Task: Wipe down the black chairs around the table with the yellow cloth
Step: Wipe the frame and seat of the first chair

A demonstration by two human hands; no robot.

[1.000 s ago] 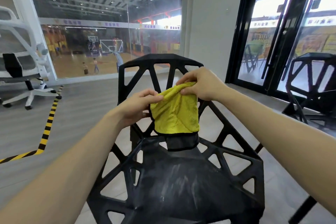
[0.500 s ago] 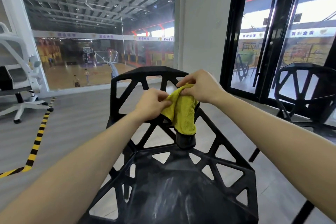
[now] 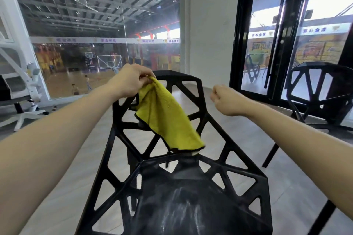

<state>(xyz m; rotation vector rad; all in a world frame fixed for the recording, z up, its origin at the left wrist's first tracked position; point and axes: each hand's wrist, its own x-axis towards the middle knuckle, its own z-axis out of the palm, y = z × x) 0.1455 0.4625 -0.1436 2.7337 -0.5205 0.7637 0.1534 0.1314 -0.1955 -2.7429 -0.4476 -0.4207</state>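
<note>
The left hand [image 3: 131, 80] is raised in front of the backrest of the black chair [image 3: 172, 168], with fingers and thumb pinching the top corner of the yellow cloth [image 3: 166, 116]. The cloth hangs down and to the right from that hand, unfolded, and its lower black-trimmed edge seems to touch the joint where backrest meets seat, though the blur there leaves this uncertain. The right hand [image 3: 227, 99] is off to the right of the cloth, apart from it, fingers curled into a loose fist that holds nothing. Farther right of that hand stands a second black chair [image 3: 321, 93] by the glass door. The near chair's seat shows pale dusty smears.
</note>
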